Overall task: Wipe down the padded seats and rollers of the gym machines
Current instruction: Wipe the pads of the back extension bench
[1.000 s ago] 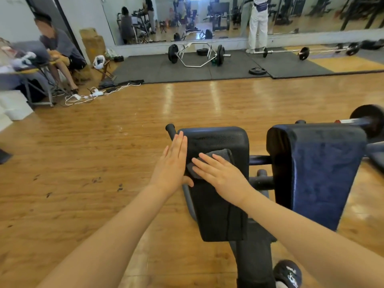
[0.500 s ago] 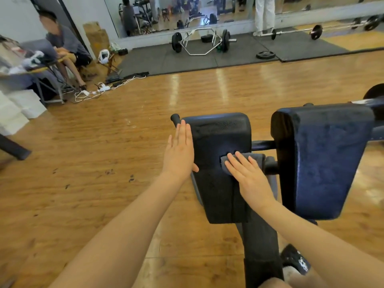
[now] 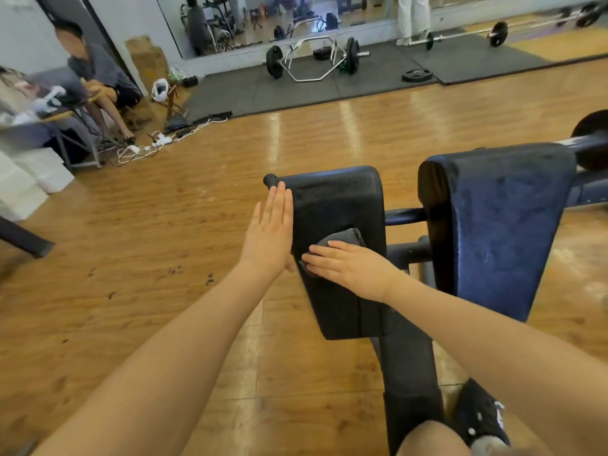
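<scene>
Her right hand (image 3: 352, 266) presses a grey cloth (image 3: 342, 242) flat against the middle of the black pad (image 3: 335, 218), whose length runs down toward her, while her straight-fingered left hand (image 3: 269, 235) braces its left edge.

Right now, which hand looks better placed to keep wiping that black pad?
The right hand: it lies flat on the grey cloth on the black pad. The left hand only steadies the pad's side edge, without a cloth.

my cloth (image 3: 345, 240) is dark grey, pad (image 3: 339, 205) under it black, second pad (image 3: 500, 225) navy with a mottled sheen, frame tubes (image 3: 404, 216) dark blue, floor (image 3: 164, 258) orange-brown wood planks
</scene>
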Demonstrator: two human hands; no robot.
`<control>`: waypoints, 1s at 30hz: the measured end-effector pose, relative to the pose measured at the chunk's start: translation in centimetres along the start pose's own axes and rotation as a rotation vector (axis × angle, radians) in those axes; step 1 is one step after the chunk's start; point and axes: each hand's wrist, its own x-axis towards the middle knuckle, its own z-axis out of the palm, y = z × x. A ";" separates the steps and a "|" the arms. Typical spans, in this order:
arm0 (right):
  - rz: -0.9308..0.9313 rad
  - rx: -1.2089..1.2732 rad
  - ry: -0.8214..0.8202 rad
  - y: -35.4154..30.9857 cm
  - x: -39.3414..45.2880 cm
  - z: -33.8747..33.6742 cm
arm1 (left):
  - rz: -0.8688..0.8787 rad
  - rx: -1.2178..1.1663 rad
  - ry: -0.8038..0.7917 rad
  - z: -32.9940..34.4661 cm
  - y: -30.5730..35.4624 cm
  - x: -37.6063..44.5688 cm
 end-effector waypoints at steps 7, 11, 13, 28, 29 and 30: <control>0.126 -0.027 -0.002 2.3 -4.9 1.1 | -0.029 -0.015 0.030 0.3 0.4 0.0; 0.255 0.017 0.080 1.1 -6.3 1.2 | -0.031 0.001 0.024 0.5 0.4 0.2; 0.245 0.074 0.117 -0.1 -4.9 1.2 | -0.016 0.007 0.029 0.7 0.2 0.3; 0.118 0.058 -0.051 0.2 -6.6 2.7 | -0.010 -0.001 0.036 0.6 0.4 0.1; 0.145 0.072 -0.032 -0.4 -6.4 2.7 | -0.007 -0.007 0.038 0.6 0.4 0.1; 0.165 0.088 -0.009 -1.0 -6.1 2.7 | -0.004 -0.013 0.040 0.7 0.4 0.2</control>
